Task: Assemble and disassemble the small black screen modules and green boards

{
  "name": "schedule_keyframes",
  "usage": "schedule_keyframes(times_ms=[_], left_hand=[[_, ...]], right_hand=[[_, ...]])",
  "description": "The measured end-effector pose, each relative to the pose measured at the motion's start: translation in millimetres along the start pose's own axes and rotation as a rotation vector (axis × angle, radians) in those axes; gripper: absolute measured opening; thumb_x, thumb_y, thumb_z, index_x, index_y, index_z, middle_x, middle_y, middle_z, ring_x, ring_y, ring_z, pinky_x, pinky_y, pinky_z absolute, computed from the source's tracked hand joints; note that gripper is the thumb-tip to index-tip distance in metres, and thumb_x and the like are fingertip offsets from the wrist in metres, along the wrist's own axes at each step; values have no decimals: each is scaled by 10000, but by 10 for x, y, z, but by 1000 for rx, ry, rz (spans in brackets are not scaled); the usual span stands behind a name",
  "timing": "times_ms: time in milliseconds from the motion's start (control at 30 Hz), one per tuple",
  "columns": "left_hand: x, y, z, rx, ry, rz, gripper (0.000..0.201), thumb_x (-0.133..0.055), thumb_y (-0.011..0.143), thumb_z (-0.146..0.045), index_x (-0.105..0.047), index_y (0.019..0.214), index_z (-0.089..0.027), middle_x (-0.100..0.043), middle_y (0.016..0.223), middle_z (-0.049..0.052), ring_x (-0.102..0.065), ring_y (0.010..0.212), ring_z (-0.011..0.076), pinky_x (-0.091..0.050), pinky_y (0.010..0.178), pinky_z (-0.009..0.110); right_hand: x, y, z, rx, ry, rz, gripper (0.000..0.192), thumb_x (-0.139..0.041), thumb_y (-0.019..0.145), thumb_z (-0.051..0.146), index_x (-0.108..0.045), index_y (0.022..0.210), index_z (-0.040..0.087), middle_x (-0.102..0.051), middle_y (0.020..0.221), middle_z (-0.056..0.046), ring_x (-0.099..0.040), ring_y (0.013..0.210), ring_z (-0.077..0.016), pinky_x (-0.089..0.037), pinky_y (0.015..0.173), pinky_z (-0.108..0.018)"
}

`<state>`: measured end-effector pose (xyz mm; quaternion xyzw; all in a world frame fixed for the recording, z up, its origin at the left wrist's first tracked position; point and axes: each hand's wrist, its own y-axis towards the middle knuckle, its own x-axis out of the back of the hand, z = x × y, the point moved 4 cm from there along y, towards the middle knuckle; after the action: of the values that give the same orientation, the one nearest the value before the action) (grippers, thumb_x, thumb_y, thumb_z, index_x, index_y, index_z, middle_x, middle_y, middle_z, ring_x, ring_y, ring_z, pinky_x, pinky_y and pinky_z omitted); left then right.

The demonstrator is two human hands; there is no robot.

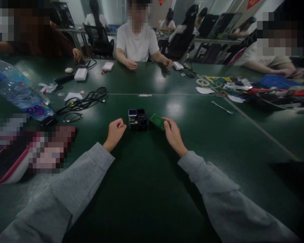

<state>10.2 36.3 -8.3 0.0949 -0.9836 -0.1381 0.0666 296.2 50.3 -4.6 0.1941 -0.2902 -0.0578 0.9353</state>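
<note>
Right hand (174,135) pinches green circuit board (157,121) by its edge: light, stiff, fragile. Left hand (115,132) fisted, empty, beside black module (138,119).

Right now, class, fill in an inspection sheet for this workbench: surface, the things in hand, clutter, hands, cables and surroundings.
Surface: dark green table, glossy, with light glare and a seam line across it.
Things in hand: small green circuit board, held tilted by the right hand; black electronic module beside it on the table.
Clutter: water bottle lying at left; wrench; white box; paper scraps.
Hands: left hand closed in a fist near the module, whether it holds anything cannot be told; right hand with fingers on the board.
Cables: black cable bundle left of centre.
Surroundings: other people seated around the table; chairs behind.
</note>
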Motion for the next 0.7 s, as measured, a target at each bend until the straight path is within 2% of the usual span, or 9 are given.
schedule_keyframes(times_ms=[267,400,467,567,700], left_hand=[[6,2,21,14,16,5,321,-566,711,-72,-302,572,-192,-349,555,-65,-325,514,80,-248,520,225],[1,6,19,13,8,3,315,-563,706,-80,-300,572,-191,-350,556,-67,-327,519,80,-249,524,217],[-1,6,13,7,6,9,316,-562,710,-84,-298,573,-192,-340,554,-70,-319,519,80,-246,526,217],[2,8,12,3,10,20,316,-565,721,-93,-301,578,-194,-342,560,-71,-316,523,82,-248,530,219],[15,12,16,-20,53,1,320,-559,719,-88,-295,571,-193,-330,559,-71,-309,533,87,-243,540,225]], right_hand=[[1,48,-127,-37,-62,-76,471,-346,986,567,-622,1116,208,-650,1044,-113,-568,1007,-278,-466,920,-478],[-15,51,-78,6,-53,-97,546,-464,948,615,-571,1247,171,-627,1164,-158,-577,1083,-293,-462,969,-509],[-37,52,-11,76,-112,-73,613,-559,909,597,-542,1316,140,-606,1235,-186,-567,1144,-315,-452,1003,-532],[-50,32,88,160,-201,11,602,-588,908,503,-532,1366,117,-610,1272,-196,-578,1165,-333,-455,1018,-561],[149,-198,114,154,-169,136,576,-588,913,481,-529,1405,188,-637,1274,-144,-627,1134,-325,-503,981,-576]])
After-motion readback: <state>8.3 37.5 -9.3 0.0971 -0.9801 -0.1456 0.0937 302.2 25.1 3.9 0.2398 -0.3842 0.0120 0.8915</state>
